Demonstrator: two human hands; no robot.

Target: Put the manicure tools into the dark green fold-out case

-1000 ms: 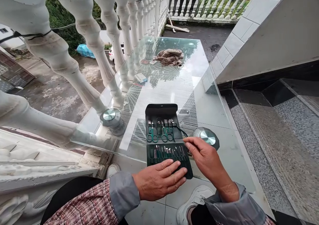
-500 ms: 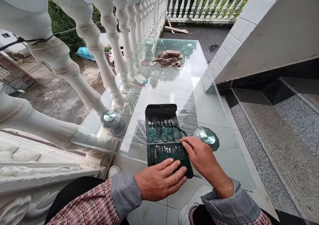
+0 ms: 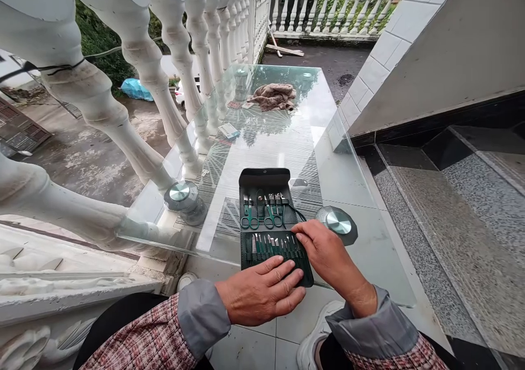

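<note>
An open black manicure case [image 3: 264, 180] lies on the near end of a glass table [image 3: 283, 140]. Green-handled scissors [image 3: 250, 218] and other small tools sit in its upper row, and a row of thin tools [image 3: 273, 245] fills the lower pocket. My left hand [image 3: 258, 292] lies flat on the case's near edge with its fingers spread. My right hand [image 3: 328, 252] rests at the case's right edge, fingers bent and pressed together over the rightmost thin tools. What they pinch is hidden.
Two round metal table fittings [image 3: 179, 191] [image 3: 338, 222] flank the case. A brown cloth [image 3: 273, 95] lies at the table's far end, a small card [image 3: 228, 131] on its left side. White balusters [image 3: 106, 113] run along the left, a tiled wall [image 3: 410, 58] along the right.
My right hand has come down and leftward from just above the case's right edge onto the lower tool row. My left hand has stayed flat on the case.
</note>
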